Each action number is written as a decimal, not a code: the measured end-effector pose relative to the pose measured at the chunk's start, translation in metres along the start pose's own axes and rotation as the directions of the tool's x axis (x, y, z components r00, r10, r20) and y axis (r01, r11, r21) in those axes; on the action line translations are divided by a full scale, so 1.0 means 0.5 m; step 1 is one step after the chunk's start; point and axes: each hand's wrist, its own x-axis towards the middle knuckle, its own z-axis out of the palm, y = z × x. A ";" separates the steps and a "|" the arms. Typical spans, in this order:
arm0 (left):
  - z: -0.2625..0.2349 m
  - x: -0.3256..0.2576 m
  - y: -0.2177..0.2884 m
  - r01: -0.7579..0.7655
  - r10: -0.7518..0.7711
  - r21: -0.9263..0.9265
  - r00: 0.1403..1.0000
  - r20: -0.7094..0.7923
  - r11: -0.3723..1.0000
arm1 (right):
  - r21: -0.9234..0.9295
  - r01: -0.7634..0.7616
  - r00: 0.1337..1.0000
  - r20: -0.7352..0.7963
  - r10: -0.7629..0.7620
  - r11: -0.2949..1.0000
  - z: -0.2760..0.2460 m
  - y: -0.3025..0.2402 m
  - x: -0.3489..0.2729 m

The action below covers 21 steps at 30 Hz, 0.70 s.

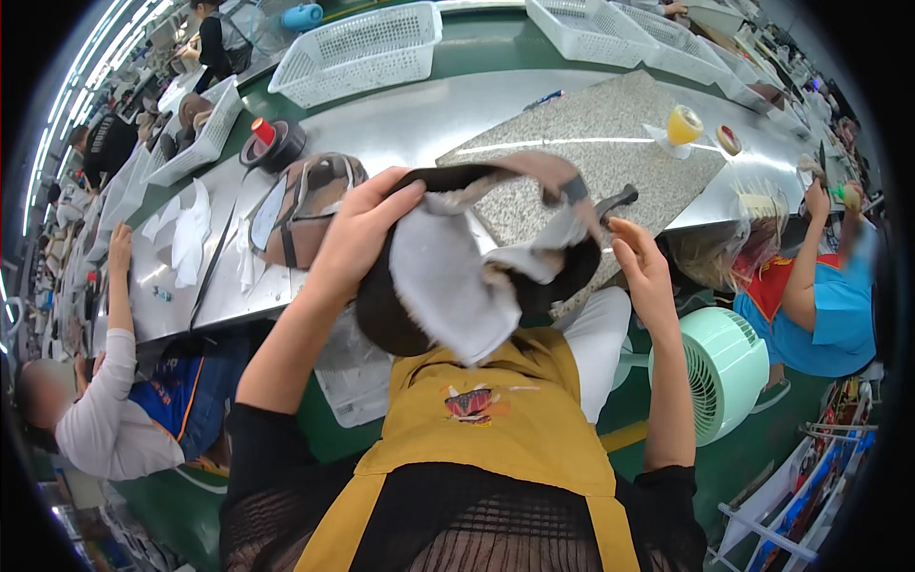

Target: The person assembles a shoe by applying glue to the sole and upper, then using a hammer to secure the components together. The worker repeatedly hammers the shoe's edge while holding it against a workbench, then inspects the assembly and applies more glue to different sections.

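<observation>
Shoe factory, long workbench (400, 124), white baskets (357, 52)

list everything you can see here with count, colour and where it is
shoe upper: 1, dark brown with pale grey lining, held up in front of the chest
shoe pieces: 1 stack, brown, on the metal table to the left
stone slab: 1, speckled grey, on the table ahead
metal table: 1, silver, across the middle
tape roll: 1, black, with a red cap on it, left of centre
baskets: several, white mesh, along the far side
cup: 1, yellow, right end of the slab
fan: 1, mint green, on the floor at right
co-workers: at least 2, seated either side
left hand: grips the upper's left edge
right hand: open, beside the upper's right edge
</observation>
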 end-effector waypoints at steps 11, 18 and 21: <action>0.094 0.164 -0.246 -0.002 0.020 0.112 0.988 -0.154 0.994 | 0.113 -0.149 0.977 -0.139 0.164 0.982 0.008 0.061 0.078; 0.124 0.052 -0.142 -0.682 0.462 0.657 0.719 0.520 0.321 | 0.074 -0.117 0.970 -0.206 0.130 0.990 0.022 0.054 0.069; 0.154 0.043 -0.161 -0.650 0.284 0.731 0.755 0.590 0.208 | 0.164 -0.088 0.961 -0.245 0.127 0.983 0.021 0.046 0.044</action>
